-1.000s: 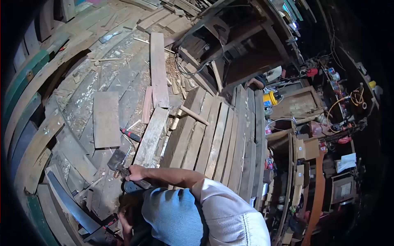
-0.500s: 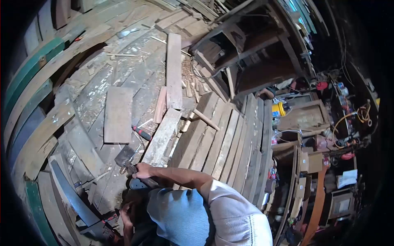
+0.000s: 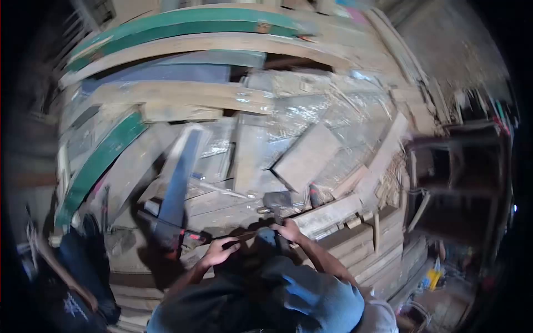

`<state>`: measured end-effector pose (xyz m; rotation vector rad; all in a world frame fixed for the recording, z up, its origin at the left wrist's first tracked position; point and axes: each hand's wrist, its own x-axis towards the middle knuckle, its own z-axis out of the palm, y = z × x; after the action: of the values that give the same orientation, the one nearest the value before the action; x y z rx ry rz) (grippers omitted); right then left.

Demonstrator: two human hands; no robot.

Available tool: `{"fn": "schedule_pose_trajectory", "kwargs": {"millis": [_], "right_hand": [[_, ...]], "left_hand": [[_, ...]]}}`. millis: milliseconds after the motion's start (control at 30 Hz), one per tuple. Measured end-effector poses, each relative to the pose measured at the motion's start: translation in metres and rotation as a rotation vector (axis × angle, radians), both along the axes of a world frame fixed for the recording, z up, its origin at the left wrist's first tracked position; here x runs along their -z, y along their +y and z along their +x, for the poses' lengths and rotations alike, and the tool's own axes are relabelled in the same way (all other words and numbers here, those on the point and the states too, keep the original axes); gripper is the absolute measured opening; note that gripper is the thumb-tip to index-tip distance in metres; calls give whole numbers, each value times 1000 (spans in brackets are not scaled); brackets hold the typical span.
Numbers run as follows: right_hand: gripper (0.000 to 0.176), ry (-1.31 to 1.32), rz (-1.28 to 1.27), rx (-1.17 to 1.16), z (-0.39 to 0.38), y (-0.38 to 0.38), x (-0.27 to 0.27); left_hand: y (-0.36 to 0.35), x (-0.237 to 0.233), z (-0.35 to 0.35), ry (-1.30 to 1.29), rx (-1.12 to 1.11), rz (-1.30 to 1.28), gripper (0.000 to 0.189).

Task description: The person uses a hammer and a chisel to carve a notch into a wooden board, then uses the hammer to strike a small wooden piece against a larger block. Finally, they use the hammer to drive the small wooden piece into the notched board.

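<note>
My right hand (image 3: 287, 230) is closed around the handle of a hammer-like tool with a dark, blocky head (image 3: 277, 200). Left of it, my left hand (image 3: 220, 251) has its fingers curled at a thin brownish edge, too blurred to name. A round grey-blue part (image 3: 266, 237) shows between the hands, low against my dark clothing. A handsaw (image 3: 180, 177) with a red and black handle lies left of my left hand. Beyond the tool's head rests a red and black screwdriver (image 3: 314, 195), beside a flat wooden board (image 3: 308, 155).
Long planks and a green-painted beam (image 3: 183, 22) are stacked across the far left. A second green piece (image 3: 102, 166) leans nearer. Stacked timber (image 3: 372, 255) stands at my right, with a dark wooden frame (image 3: 455, 191) beyond. Dark cloth (image 3: 83, 266) is at lower left.
My view has swung left, bringing the handsaw, green beams and my left hand further into sight. My right hand stays at the tool's handle. The picture is now blurred.
</note>
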<state>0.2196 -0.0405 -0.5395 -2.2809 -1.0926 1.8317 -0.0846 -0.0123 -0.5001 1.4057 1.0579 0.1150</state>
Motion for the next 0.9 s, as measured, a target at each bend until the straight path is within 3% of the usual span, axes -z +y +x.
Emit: {"fn": "schedule_pose_trajectory", "kwargs": {"millis": [33, 100, 167, 267, 300, 400, 467, 567, 600, 633, 700, 733, 767, 900], "right_hand": [[44, 68, 183, 50, 1, -12, 13], [45, 103, 141, 91, 2, -11, 17], [40, 81, 139, 108, 9, -21, 43], [29, 120, 167, 176, -1, -11, 9], [28, 95, 166, 185, -1, -14, 15], [27, 93, 192, 178, -8, -8, -2], [25, 76, 133, 213, -8, -6, 4], [13, 233, 66, 481, -8, -9, 20], [16, 98, 68, 523, -9, -12, 27], [21, -85, 63, 471, -31, 4, -12], [19, -127, 181, 422, -32, -10, -15], [18, 15, 314, 528, -27, -22, -6], [18, -8, 302, 552, -21, -33, -4], [24, 212, 408, 579, -37, -14, -54]], "left_hand": [[5, -9, -1, 60, -26, -74, 33], [1, 4, -11, -29, -62, -153, 45], [9, -6, -9, 8, 79, -52, 46], [6, 5, -4, 81, 286, 141, 43], [4, 9, -5, -8, 320, 332, 42], [-4, 23, -5, -49, 336, 476, 37], [-5, 21, -8, -11, 339, 454, 38], [-1, 18, -11, -17, 381, 404, 38], [-2, 19, -12, -24, 377, 408, 38], [1, 13, -11, -37, 377, 415, 38], [1, 8, -11, -58, 324, 417, 36], [2, 10, -10, -39, 330, 410, 36], [1, 11, -10, -25, 337, 393, 35], [-2, 18, -8, -12, 320, 440, 37]]}}
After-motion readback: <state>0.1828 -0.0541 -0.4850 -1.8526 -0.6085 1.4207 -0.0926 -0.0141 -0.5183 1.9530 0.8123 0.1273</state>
